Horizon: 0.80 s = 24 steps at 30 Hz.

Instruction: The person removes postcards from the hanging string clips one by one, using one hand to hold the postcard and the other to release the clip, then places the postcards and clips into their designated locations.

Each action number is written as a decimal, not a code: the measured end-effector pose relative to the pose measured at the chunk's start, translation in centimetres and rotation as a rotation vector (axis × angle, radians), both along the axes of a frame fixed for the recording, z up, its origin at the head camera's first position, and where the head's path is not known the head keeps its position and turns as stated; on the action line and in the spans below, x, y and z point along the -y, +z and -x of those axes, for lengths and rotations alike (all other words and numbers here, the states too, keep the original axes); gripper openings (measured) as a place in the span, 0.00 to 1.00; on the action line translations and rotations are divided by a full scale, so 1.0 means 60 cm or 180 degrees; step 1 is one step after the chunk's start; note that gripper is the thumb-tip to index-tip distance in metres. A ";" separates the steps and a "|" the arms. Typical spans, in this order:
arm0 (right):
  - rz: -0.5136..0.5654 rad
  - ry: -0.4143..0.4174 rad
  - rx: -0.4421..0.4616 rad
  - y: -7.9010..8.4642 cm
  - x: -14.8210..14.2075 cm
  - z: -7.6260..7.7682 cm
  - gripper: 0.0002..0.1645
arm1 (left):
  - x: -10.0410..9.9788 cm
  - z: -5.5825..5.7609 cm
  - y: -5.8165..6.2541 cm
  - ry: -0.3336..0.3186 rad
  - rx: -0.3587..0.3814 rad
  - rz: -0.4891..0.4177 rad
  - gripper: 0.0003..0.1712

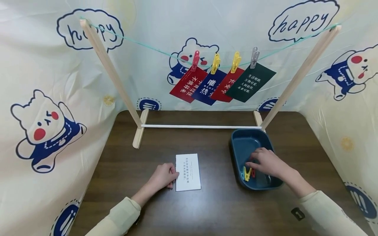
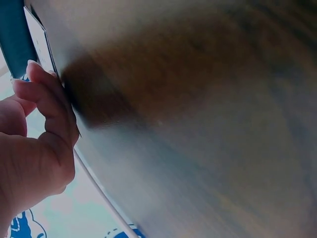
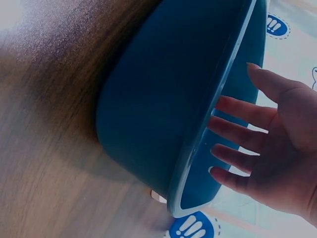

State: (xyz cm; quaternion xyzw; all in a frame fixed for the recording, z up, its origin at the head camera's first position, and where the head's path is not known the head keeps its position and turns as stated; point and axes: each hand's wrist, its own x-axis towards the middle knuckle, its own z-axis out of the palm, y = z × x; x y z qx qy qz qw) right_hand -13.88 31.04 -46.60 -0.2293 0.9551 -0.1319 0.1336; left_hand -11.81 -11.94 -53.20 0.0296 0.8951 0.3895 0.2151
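On the table lies a white card [image 1: 188, 172] with lines of printed characters. My left hand [image 1: 161, 177] is at its left edge, thumb and fingers curled at the card's border; in the left wrist view, the curled fingers [image 2: 52, 101] meet the card [image 2: 40, 37]. Over the dark blue plastic tray [image 1: 236, 160] reaches my right hand [image 1: 268, 162], fingers extended past the rim above a yellow clothespin [image 1: 247, 174], a red clothespin [image 1: 253, 173] and a light blue one. Seen from the right wrist, its fingers [image 3: 242, 134] are spread and hold nothing.
A wooden stand [image 1: 113, 78] with two leaning posts and a white crossbar [image 1: 200, 126] stands at the back. Its green string [image 1: 141, 44] carries red, blue and dark green cards [image 1: 251, 82] hung by clothespins. A small black object [image 1: 297, 213] lies near the right sleeve.
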 end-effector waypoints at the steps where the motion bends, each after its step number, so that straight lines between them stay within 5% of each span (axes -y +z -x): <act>1: 0.0020 -0.0001 -0.0015 0.000 0.001 0.000 0.18 | 0.000 -0.001 0.001 -0.0002 0.0000 -0.0012 0.14; 15: 0.0575 -0.0212 -0.0282 -0.005 0.013 -0.004 0.21 | 0.010 0.000 0.025 0.0000 -0.0083 -0.0220 0.10; 24: 0.1127 -0.0310 -0.0630 0.014 0.030 0.003 0.22 | 0.022 0.024 0.051 0.0126 -0.0247 -0.0408 0.08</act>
